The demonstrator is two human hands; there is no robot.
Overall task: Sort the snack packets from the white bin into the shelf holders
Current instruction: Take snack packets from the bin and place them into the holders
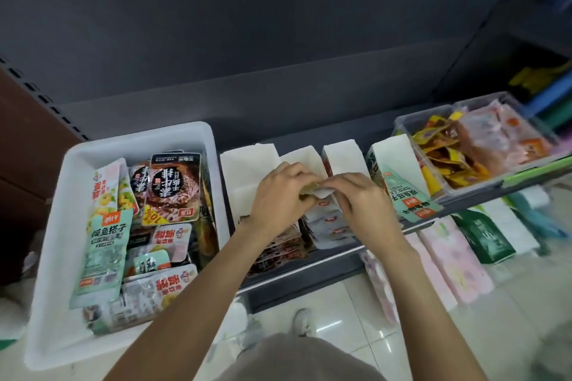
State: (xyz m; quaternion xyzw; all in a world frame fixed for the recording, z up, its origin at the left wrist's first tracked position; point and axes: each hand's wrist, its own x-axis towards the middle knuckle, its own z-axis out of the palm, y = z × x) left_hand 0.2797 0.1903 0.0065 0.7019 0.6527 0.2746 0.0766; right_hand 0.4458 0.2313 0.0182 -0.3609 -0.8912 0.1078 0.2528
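The white bin (58, 195) stands on the shelf at the left, full of several snack packets, among them a dark packet (175, 189) and a mint-green one (106, 254). To its right stand white card shelf holders (247, 164). Over the second holder, my left hand (278, 198) and my right hand (359, 201) together pinch a small white and yellow packet (318, 190). Below the hands, white packets (331, 223) stand in a row in that holder, and darker red packets (278, 249) fill the holder to the left.
A mint-green holder (408, 195) leans at the right of the white ones. Clear trays (464, 145) with yellow and pink packets sit further right. Pink and green packs (458, 260) stand on the tiled floor below. A dark back panel rises behind the shelf.
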